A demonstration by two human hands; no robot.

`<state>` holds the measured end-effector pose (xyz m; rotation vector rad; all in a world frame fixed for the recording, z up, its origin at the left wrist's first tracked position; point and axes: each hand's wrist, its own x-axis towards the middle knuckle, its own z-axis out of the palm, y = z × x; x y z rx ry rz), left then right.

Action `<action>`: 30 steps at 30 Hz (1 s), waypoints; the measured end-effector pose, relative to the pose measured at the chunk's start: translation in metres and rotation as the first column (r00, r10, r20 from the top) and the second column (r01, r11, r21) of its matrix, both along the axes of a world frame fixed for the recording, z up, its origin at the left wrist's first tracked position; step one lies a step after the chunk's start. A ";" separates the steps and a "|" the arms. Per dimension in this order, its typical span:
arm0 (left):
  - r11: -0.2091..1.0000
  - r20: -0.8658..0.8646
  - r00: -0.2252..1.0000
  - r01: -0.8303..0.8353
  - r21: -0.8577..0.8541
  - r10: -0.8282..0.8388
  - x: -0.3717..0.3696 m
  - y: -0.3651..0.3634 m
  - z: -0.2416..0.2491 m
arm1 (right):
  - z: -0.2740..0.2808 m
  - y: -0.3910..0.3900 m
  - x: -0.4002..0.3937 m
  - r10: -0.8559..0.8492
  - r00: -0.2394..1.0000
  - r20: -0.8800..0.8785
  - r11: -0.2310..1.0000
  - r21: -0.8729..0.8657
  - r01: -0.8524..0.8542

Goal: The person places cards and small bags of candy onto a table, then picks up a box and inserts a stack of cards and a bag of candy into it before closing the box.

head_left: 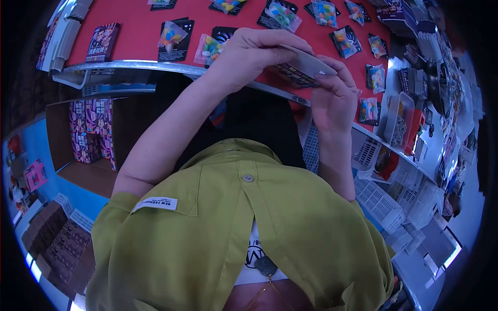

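Observation:
Both my hands hold one small printed box (pixel 301 67) above the front edge of the red table (pixel 140 41). My left hand (pixel 249 54) grips its left end, with fingers over the top. My right hand (pixel 334 96) pinches the other end between thumb and fingers. The box is tilted, with a pale side up and a dark printed face toward me. On the table around it lie black cards with small clear bags of colourful pieces, such as one bag (pixel 172 35) to the left and another (pixel 282 15) behind. A closed printed box (pixel 103 42) lies at the left.
An open cardboard carton (pixel 83 173) with several purple printed boxes (pixel 85 147) stands at the lower left. Flat box stacks (pixel 59 44) sit at the table's left end. White bins (pixel 394 122) and baskets (pixel 371 199) are at the right.

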<state>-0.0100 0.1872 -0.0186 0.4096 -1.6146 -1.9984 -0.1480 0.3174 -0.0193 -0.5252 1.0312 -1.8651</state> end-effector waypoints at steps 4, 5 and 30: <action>0.555 -0.006 0.997 -0.050 -0.830 0.081 0.009 -0.016 -0.007 | -0.009 0.006 -0.003 -0.230 0.115 -0.966 0.965 -0.211 0.159; 0.406 -0.042 0.998 -0.056 -0.912 0.044 0.012 -0.018 -0.007 | -0.010 0.007 -0.006 -0.227 0.118 -0.967 0.966 -0.208 0.154; 0.195 -0.017 0.994 -0.037 -0.980 0.105 0.018 -0.015 -0.001 | 0.002 0.006 -0.014 -0.175 -0.054 -0.983 0.984 -0.175 -0.006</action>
